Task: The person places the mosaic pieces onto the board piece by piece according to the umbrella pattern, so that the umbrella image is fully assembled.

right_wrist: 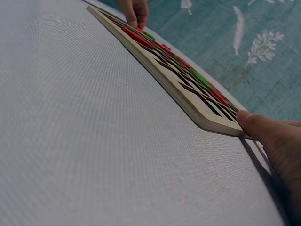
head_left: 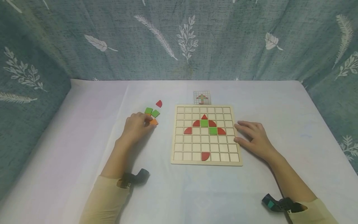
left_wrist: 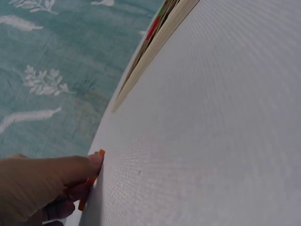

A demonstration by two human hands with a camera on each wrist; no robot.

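teal curtain [head_left: 223, 56] with white leaf prints, white-covered table [head_left: 72, 140], soft even light

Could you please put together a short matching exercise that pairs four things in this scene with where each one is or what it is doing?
Column one:
1. The person's bare left hand
2. The small printed pattern card
3. The person's bare right hand
4. The red triangular piece

Column two:
A. On the pale wooden grid board, just beyond a green square piece
B. Pinching a flat orange piece
C. At the board's far edge
D. Touching the board's right-hand edge

Right pairs: 1-B, 2-C, 3-D, 4-A.
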